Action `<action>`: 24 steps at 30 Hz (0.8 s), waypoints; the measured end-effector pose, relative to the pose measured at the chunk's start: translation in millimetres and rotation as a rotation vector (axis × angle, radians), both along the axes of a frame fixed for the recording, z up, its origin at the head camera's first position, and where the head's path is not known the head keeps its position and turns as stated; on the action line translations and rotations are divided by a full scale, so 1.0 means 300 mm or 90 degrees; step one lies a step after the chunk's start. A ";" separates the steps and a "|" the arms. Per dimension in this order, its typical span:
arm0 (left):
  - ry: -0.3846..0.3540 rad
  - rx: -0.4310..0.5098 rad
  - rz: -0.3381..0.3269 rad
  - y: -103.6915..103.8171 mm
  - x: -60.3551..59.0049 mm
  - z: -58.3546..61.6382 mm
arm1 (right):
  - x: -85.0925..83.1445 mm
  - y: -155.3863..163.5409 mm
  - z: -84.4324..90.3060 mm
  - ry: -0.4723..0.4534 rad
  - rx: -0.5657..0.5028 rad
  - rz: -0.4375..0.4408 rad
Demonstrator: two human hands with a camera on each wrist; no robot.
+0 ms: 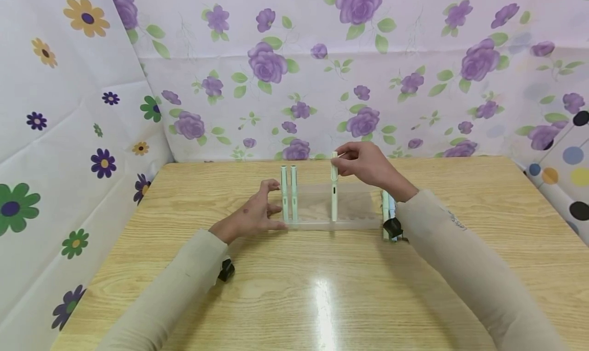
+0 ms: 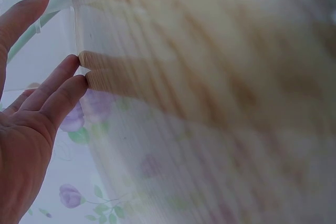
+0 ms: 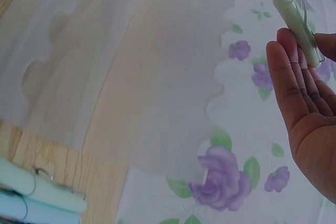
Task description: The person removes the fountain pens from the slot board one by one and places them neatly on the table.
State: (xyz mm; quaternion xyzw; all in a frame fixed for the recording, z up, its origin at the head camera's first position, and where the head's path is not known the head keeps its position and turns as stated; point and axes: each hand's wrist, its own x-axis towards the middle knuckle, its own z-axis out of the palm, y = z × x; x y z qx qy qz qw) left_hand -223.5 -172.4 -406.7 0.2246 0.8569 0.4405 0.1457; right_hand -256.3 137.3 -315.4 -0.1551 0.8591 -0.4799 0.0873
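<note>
Your right hand (image 1: pixel 365 162) pinches the pen (image 1: pixel 334 202) near its top end, thumb on one side and fingers on the other. The pen is slim, smooth and very pale yellow-green, nearly cream in the head view and greener from the right wrist. A small dark slot shows in its barrel about midway down. Close up, you can see a fine seam ringing the body and a thin wire-like clip running along the part beside your thumb. You have it upright over the clear stand (image 1: pixel 315 202), right of the stand's middle; whether its lower end touches the plastic, you cannot tell from here.

The stand is see-through and faintly cloudy, with wavy, notched edges in the right wrist view, and it sits on the wood-grain bench (image 1: pixel 276 300). Two mint pens (image 1: pixel 294 192) stand side by side in its left end, each with a dark tip at the top and a light slot in the barrel.

Your left hand (image 1: pixel 253 213) has its fingers extended and thumb spread away, fingertips touching the stand's left end. At the stand's right end, partly hidden by your right wrist, are a pale green pen (image 1: pixel 385 213) and a light blue pen (image 1: pixel 392 207).
</note>
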 end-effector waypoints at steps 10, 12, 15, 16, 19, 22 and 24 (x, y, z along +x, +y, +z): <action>-0.010 0.001 0.004 -0.001 0.001 0.001 | 0.013 0.091 0.004 -0.011 0.007 -0.023; -0.009 0.003 0.003 0.000 0.001 0.002 | 0.014 0.108 0.004 -0.007 0.009 -0.031; -0.012 0.012 0.000 0.001 0.001 0.002 | 0.017 0.131 0.005 -0.001 0.012 -0.039; -0.012 0.014 0.000 0.001 0.001 0.002 | 0.018 0.139 0.006 0.001 0.015 -0.038; -0.013 0.018 0.000 0.003 0.000 0.001 | 0.023 0.163 0.009 -0.002 0.017 -0.044; -0.017 0.021 -0.002 0.004 -0.001 0.000 | 0.029 0.184 0.011 -0.008 0.018 -0.046; -0.016 0.019 0.000 0.004 -0.001 0.001 | 0.031 0.198 0.012 -0.010 0.019 -0.050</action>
